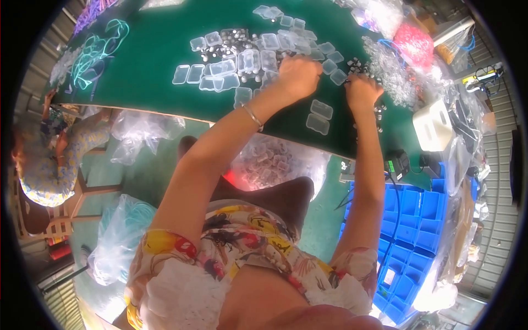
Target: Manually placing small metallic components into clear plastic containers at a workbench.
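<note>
both forearms are stretched out over the green table (pixel 165 49). the left hand (pixel 298 76) is curled, knuckles up, among clear plastic cases (pixel 320 109); the right hand (pixel 363 91) is bent onto small metal pieces (pixel 358 65). neither grasp can be told.

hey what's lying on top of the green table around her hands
On the green table lie many small clear plastic boxes and a scatter of small metal pieces. The left hand and right hand rest on them; whatever lies under the palms is covered.
</note>
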Tool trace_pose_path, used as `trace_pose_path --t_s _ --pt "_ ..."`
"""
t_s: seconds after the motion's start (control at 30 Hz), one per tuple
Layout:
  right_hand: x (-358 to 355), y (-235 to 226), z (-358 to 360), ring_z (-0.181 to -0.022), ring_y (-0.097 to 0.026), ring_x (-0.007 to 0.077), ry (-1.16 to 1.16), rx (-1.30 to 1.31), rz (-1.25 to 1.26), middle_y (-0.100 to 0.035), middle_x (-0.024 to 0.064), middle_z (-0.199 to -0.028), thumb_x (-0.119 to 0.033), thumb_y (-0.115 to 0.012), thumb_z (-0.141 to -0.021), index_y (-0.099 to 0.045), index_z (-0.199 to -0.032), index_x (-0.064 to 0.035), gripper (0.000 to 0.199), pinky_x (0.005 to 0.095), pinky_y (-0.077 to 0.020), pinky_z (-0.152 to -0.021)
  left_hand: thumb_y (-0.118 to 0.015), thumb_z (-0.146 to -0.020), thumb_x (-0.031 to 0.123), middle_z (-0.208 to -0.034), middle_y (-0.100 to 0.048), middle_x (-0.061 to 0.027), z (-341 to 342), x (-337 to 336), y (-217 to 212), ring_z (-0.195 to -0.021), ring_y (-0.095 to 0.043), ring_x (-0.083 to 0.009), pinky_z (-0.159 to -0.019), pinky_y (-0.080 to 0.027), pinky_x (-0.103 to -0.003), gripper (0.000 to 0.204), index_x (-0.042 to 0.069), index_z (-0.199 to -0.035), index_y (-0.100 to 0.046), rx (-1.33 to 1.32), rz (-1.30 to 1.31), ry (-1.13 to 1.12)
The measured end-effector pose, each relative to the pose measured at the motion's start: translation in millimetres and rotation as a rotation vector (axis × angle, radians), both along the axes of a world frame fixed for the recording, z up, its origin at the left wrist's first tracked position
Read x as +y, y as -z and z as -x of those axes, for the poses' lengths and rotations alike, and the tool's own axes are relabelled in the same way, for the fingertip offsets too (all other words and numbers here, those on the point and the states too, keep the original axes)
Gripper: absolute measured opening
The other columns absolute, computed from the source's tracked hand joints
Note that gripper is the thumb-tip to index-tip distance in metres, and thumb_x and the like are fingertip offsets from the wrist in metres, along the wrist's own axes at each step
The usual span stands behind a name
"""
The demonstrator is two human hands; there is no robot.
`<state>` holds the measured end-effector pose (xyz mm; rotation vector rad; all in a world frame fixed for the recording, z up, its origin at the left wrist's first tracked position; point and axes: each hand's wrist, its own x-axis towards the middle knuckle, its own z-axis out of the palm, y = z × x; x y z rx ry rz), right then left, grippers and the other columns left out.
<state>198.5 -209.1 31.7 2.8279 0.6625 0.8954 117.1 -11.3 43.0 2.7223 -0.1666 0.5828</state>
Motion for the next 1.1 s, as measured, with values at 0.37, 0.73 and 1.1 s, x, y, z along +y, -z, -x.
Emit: trace_pose_path --t_s 0.37,0.73,1.1 --pt "-13 -8 94 -0.071 -0.066 0.0204 -0.268 0.565 -0.683 -0.069 0.0004 -0.075 -0.016 -0.074 -0.076 -0.068 -0.087 -0.0122 0.013 0.0412 -0.0427 -0.075 -0.072 -0.077 0.013 -0.081 -0.064 -0.0084 80 -21 21 -0.08 -0.063 -0.031 -0.069 -0.051 -0.042 0.009 0.012 -0.084 -0.067 -0.007 0.38 0.222" --pt "-6 7 111 -0.082 -0.063 0.0236 -0.341 0.376 -0.573 -0.064 0.0009 -0.081 -0.019 -0.072 -0.08 -0.069 -0.088 -0.0137 0.01 0.0444 -0.0383 -0.078 -0.074 -0.074 0.017 -0.087 -0.06 -0.0085 92 -27 43 -0.086 -0.061 -0.0303 -0.072 -0.052 -0.041 0.016 0.008 -0.086 -0.067 -0.139 0.331 0.197" --pt "-5 1 103 -0.073 -0.064 0.0278 -0.512 0.447 -0.566 -0.065 0.0125 -0.092 0.006 -0.075 -0.071 -0.064 -0.099 -0.0031 0.032 0.0356 -0.0517 -0.063 -0.082 -0.068 0.019 -0.102 -0.061 -0.0109 101 -24 36 -0.097 -0.059 -0.0328 -0.081 -0.049 -0.042 0.058 0.008 -0.118 -0.055 -0.072 0.414 0.211"
